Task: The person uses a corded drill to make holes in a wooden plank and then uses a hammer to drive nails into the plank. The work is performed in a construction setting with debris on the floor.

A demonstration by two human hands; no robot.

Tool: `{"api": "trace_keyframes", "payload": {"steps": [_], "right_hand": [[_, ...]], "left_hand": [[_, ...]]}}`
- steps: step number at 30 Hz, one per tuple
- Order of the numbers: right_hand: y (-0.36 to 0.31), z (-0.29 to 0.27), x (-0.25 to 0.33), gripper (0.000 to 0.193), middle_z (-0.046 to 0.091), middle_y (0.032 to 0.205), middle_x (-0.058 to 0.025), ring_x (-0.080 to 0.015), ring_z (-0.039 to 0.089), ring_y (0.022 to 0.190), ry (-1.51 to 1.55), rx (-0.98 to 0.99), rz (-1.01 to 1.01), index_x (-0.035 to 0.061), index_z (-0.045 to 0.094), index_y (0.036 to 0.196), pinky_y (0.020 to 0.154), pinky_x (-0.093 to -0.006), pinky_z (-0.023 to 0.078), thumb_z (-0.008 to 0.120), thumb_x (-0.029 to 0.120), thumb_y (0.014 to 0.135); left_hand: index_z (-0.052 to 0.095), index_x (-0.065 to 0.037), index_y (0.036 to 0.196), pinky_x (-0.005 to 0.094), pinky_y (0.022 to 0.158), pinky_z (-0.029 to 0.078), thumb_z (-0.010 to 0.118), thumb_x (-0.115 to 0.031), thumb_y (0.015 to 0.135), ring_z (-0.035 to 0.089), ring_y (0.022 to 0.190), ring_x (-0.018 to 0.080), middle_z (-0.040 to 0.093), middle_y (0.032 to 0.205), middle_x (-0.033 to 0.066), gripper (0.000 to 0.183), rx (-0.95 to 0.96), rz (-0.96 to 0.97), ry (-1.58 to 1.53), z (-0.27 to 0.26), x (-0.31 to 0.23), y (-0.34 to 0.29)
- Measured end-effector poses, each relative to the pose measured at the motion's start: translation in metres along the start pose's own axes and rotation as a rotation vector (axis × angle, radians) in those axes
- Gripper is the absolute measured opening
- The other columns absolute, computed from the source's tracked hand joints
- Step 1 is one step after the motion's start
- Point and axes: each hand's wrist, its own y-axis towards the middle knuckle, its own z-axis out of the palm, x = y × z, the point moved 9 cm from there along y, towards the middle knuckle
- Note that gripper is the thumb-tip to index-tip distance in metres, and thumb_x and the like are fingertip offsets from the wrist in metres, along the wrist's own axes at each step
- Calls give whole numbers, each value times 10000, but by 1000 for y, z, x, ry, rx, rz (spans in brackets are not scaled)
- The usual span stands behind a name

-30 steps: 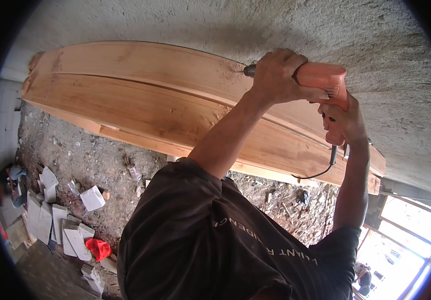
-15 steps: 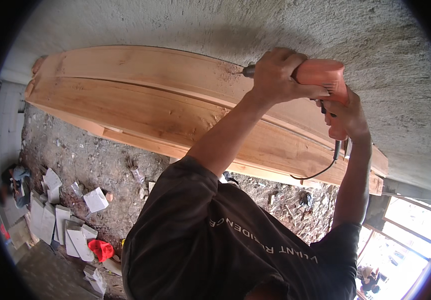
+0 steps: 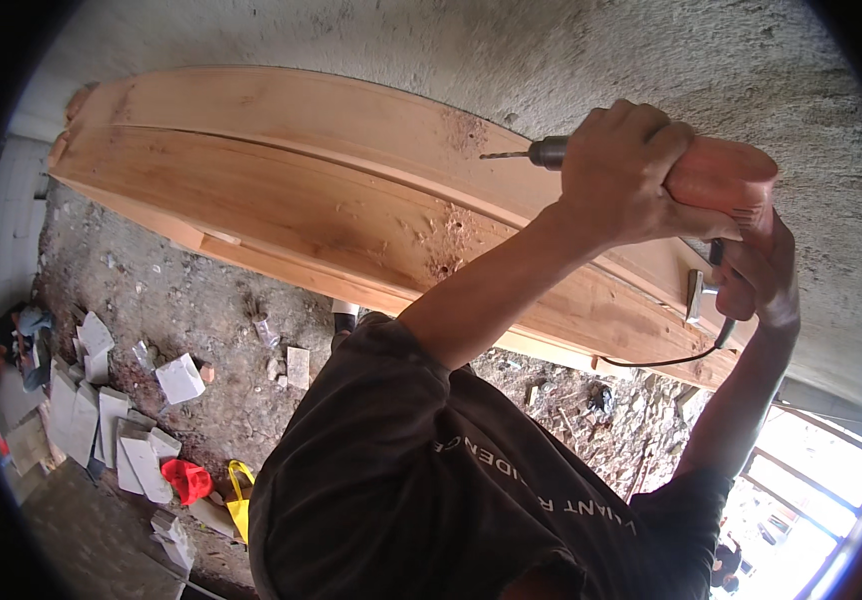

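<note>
My left hand (image 3: 623, 172) is wrapped round the front of an orange corded power drill (image 3: 723, 172), just behind its dark chuck (image 3: 549, 153). My right hand (image 3: 763, 272) grips the drill's handle near the trigger. The long drill bit (image 3: 504, 155) is bare along its length and points left, over the face of a thick wooden beam (image 3: 281, 185). A drilled hole (image 3: 471, 135) with shavings round it lies just beyond the tip. Two more holes with shavings show on the lower face of the beam.
A rough grey wall (image 3: 551, 50) runs behind the beam. The cord (image 3: 661, 362) hangs across the wood, near a small bracket-like piece (image 3: 694, 296). Rubble, white block pieces (image 3: 141, 465), a red item (image 3: 187, 481) and a yellow bag (image 3: 239, 500) lie below. Another person (image 3: 23, 340) crouches far left.
Both hands have pulled the drill back to the right. Its bit, earlier largely sunk in the upper hole, is now out and fully visible.
</note>
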Motion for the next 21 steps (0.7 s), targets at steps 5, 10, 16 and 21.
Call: {"api": "trace_keyframes", "payload": {"steps": [5,10,16,21], "right_hand": [[12,17,12,408,599,830,-69,-102,550,613,-20,35,7,-49,534,1108,529,-261,459,620,127,751],[16,29,34,414,603,856,-66,-95,543,615,-98,73,11,-40,537,1113,533,-260,461,625,136,750],[20,39,50,437,600,860,-60,-83,536,621,-134,105,-27,-33,536,1127,530,-243,450,635,149,743],[20,42,58,421,594,844,-55,-75,518,595,-167,60,22,-21,541,1124,505,-232,440,634,118,738]], "left_hand": [[663,-65,830,328,602,507,856,-582,405,618,678,226,634,760,55,696,-46,-16,7,-12,12,-3],[661,-59,831,334,593,504,855,-568,422,617,676,224,635,757,55,681,-91,-27,27,-25,16,-2],[665,-58,820,334,597,504,859,-558,426,617,682,226,638,763,53,665,-132,-49,38,-37,18,0],[666,-57,823,333,603,508,862,-556,429,617,686,230,639,765,54,666,-197,-32,10,-44,21,1]]}}
